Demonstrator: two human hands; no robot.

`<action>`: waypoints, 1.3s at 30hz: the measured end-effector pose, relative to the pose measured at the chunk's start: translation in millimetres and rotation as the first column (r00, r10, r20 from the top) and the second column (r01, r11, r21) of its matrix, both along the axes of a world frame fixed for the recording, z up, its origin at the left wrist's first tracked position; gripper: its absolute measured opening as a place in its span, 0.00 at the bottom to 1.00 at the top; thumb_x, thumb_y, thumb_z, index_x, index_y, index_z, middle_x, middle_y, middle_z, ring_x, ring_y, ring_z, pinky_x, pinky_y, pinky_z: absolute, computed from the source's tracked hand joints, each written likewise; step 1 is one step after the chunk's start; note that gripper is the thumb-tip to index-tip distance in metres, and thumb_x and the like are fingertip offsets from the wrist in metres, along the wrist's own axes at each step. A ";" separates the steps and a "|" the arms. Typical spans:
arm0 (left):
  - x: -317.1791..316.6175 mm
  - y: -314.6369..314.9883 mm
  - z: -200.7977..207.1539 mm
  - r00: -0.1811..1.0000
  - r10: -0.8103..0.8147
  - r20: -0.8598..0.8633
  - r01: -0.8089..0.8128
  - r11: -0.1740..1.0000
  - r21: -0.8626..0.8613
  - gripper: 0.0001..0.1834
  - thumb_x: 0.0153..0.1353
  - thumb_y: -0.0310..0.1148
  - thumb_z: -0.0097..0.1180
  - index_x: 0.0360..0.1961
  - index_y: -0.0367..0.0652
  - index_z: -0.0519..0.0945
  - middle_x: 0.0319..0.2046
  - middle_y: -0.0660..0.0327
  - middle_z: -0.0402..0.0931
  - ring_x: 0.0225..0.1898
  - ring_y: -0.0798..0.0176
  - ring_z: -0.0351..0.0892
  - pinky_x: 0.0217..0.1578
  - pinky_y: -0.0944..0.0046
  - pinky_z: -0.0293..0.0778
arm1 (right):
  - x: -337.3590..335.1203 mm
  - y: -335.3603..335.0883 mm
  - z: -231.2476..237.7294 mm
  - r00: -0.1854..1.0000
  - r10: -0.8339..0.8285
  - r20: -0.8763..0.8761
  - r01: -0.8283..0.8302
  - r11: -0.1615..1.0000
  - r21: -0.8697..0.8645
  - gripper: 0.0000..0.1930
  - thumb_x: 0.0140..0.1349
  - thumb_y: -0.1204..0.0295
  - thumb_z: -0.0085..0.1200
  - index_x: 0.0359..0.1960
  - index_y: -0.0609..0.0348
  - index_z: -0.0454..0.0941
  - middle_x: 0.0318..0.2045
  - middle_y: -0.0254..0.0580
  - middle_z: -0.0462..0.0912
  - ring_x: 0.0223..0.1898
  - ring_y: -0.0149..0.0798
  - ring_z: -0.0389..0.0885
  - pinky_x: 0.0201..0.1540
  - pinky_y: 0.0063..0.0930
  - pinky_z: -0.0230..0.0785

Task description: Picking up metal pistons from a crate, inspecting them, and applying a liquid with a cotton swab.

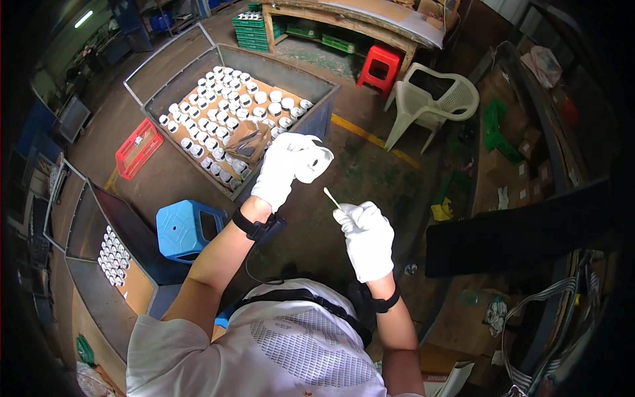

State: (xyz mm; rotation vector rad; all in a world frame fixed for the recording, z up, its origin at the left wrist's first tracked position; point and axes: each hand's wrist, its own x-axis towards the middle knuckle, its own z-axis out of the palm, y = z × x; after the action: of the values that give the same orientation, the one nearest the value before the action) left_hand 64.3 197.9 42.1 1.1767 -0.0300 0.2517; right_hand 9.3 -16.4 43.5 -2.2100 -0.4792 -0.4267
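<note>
My left hand (276,173), in a white glove, grips a white rounded part (313,164) with a small dark hole facing me. Across from it, my gloved right hand (368,241) pinches a thin pale stick (331,198) that looks like a cotton swab. Its tip points up toward the part, with a gap between them. Beyond my left hand stands a large metal bin (320,121), where many similar white parts with dark bands sit on cardboard. Among those parts lies a small open carton (249,143) with dark pieces inside.
A blue stool (178,231) stands left of my forearm, near a second metal bin (99,301) holding more white parts. A red crate (139,149) is on the floor. Ahead are a red stool (380,66), a pale plastic chair (430,106) and a wooden bench (344,23). Cluttered shelving (522,159) runs along the right.
</note>
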 end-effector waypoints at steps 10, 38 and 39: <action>-6.3 -16.8 14.2 0.994 0.072 0.077 -0.087 0.971 0.224 0.13 0.59 0.29 0.65 0.44 0.38 0.79 0.32 0.67 0.80 0.28 0.77 0.78 0.25 0.77 0.72 | 22.9 32.7 4.3 0.941 0.051 0.336 0.075 0.933 -0.352 0.05 0.58 0.71 0.62 0.27 0.50 0.78 0.22 0.35 0.67 0.21 0.38 0.71 0.22 0.32 0.63; -11.0 -27.6 22.6 0.994 0.090 0.067 -0.107 0.938 0.331 0.15 0.47 0.32 0.73 0.36 0.40 0.84 0.37 0.63 0.82 0.42 0.68 0.79 0.44 0.68 0.74 | 16.3 39.1 10.3 0.924 0.052 0.378 0.143 0.871 -0.470 0.07 0.57 0.73 0.52 0.23 0.50 0.69 0.20 0.35 0.67 0.20 0.35 0.70 0.21 0.32 0.60; -10.8 -27.4 22.4 0.988 0.111 0.104 -0.146 0.883 0.446 0.15 0.48 0.32 0.73 0.36 0.41 0.84 0.38 0.63 0.81 0.42 0.67 0.79 0.44 0.68 0.74 | 15.5 38.6 11.8 0.922 0.069 0.380 0.146 0.848 -0.510 0.07 0.56 0.74 0.52 0.23 0.50 0.69 0.20 0.35 0.67 0.20 0.36 0.71 0.21 0.32 0.61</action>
State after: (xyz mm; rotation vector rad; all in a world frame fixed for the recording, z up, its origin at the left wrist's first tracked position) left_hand 53.5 170.5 64.5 1.6384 -0.0808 0.4225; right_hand 24.8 22.2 55.3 -2.6811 -0.8490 -0.8475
